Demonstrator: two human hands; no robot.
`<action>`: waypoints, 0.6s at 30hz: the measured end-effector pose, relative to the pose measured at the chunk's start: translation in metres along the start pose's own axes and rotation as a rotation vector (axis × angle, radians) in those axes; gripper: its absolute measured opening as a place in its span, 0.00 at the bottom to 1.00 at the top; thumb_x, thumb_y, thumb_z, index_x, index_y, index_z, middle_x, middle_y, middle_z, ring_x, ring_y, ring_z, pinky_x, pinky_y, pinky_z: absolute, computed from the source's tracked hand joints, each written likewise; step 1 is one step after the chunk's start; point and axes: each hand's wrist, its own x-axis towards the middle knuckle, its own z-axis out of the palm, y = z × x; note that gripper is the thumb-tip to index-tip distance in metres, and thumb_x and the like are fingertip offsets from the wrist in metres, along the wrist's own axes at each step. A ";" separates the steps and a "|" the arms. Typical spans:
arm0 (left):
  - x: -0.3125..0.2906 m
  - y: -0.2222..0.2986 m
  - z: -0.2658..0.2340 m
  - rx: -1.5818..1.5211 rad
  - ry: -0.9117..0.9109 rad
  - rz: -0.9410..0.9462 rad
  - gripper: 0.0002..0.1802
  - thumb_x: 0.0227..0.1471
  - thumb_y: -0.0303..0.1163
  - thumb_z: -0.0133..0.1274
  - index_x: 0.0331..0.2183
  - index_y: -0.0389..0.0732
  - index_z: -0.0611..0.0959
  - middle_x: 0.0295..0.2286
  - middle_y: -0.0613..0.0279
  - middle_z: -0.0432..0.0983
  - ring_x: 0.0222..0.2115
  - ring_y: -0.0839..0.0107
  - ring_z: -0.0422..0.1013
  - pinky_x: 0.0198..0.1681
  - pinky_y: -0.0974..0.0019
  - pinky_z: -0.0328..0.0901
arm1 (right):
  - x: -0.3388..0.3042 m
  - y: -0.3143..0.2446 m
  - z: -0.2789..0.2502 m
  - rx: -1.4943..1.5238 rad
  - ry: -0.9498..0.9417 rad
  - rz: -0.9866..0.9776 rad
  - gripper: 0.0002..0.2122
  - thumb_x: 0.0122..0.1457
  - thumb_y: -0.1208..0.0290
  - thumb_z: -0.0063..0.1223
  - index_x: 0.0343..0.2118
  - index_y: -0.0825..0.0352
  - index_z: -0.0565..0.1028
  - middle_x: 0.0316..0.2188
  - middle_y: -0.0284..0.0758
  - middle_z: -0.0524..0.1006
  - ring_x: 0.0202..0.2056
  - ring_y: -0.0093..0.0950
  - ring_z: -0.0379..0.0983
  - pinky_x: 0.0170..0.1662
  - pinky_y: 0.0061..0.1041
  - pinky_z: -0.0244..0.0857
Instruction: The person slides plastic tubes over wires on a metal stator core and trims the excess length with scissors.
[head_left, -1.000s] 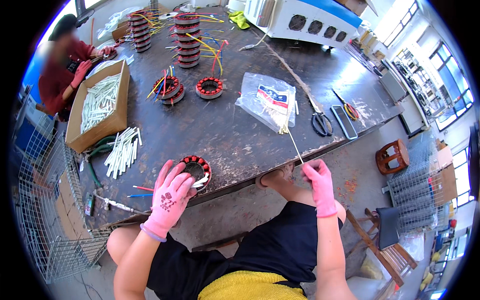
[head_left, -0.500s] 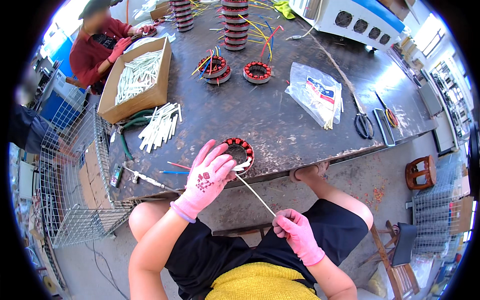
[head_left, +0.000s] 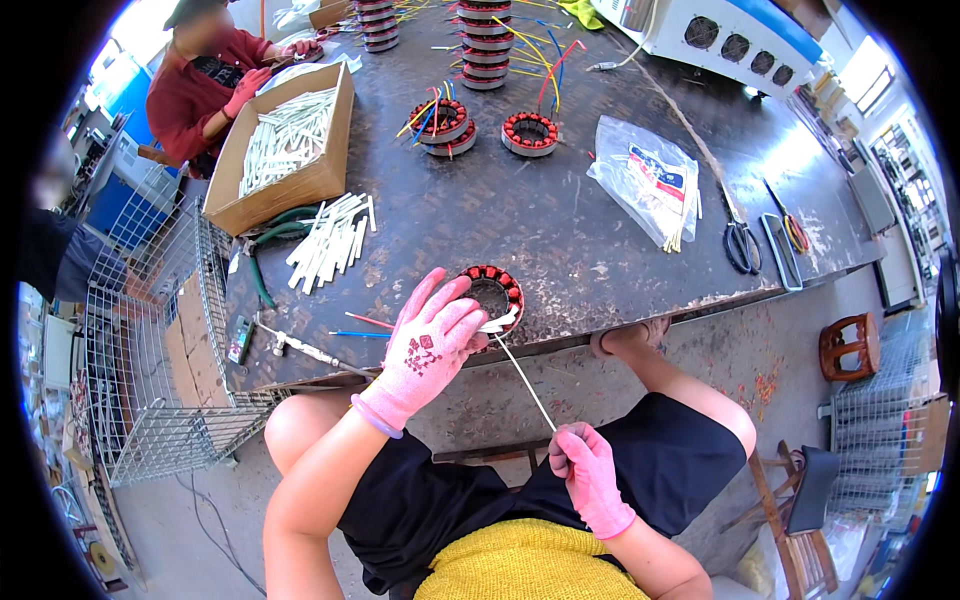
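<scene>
A ring-shaped motor stator (head_left: 512, 290) with red windings lies at the table's near edge. My left hand (head_left: 425, 345), in a pink glove, grips its left side; the thumb is hidden. White sleeving pieces (head_left: 505, 321) stick out at the stator's near right rim, beside my left fingers. From there a thin white cord (head_left: 525, 381) runs taut down over the table edge. Its lower end is pinched in my right hand (head_left: 588, 475), also gloved in pink. Blue and red lead wires (head_left: 362, 334) extend left from under my left hand.
Loose white sleeves (head_left: 333, 240) lie beside a cardboard box (head_left: 335, 150) of more sleeves and green-handled pliers (head_left: 262, 270). Farther back are other stators (head_left: 530, 134), some stacked. Scissors (head_left: 742, 245) and a plastic bag (head_left: 640, 185) lie right. A co-worker (head_left: 205, 90) sits far left.
The view has shifted slightly, so the table and stator appear farther right. The cord is still taut and looks a little steeper. Both hands keep their holds.
</scene>
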 end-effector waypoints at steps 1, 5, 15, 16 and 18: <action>0.001 0.000 0.000 0.010 0.001 0.001 0.19 0.36 0.31 0.62 0.37 0.41 0.80 0.38 0.62 0.76 0.52 0.59 0.69 0.62 0.46 0.57 | 0.000 0.002 -0.001 0.000 0.005 0.005 0.07 0.61 0.67 0.58 0.33 0.63 0.73 0.27 0.28 0.75 0.24 0.16 0.69 0.27 0.15 0.61; 0.002 0.000 0.001 0.023 0.012 0.006 0.18 0.37 0.31 0.63 0.35 0.41 0.81 0.37 0.62 0.76 0.51 0.60 0.69 0.62 0.48 0.58 | -0.001 0.007 -0.001 -0.027 0.039 0.021 0.07 0.60 0.67 0.58 0.33 0.62 0.72 0.27 0.28 0.75 0.23 0.16 0.69 0.26 0.15 0.61; 0.000 0.001 0.001 0.003 0.017 0.000 0.19 0.38 0.29 0.62 0.37 0.41 0.80 0.39 0.62 0.75 0.52 0.58 0.68 0.61 0.45 0.58 | 0.001 0.012 0.029 0.057 0.012 -0.032 0.08 0.60 0.66 0.58 0.35 0.63 0.72 0.28 0.28 0.76 0.25 0.16 0.71 0.27 0.15 0.63; 0.000 0.001 0.001 0.006 0.016 0.003 0.20 0.37 0.29 0.62 0.38 0.42 0.80 0.40 0.61 0.75 0.53 0.57 0.68 0.61 0.45 0.58 | 0.003 0.011 0.033 0.062 -0.003 -0.050 0.08 0.61 0.67 0.58 0.35 0.64 0.72 0.29 0.28 0.76 0.25 0.16 0.71 0.28 0.16 0.63; 0.000 0.001 0.002 0.012 0.016 0.003 0.20 0.37 0.29 0.62 0.38 0.42 0.79 0.41 0.61 0.74 0.53 0.57 0.68 0.61 0.45 0.58 | 0.007 0.007 0.044 0.053 -0.016 -0.083 0.09 0.61 0.67 0.58 0.37 0.65 0.72 0.30 0.28 0.76 0.26 0.16 0.72 0.29 0.16 0.65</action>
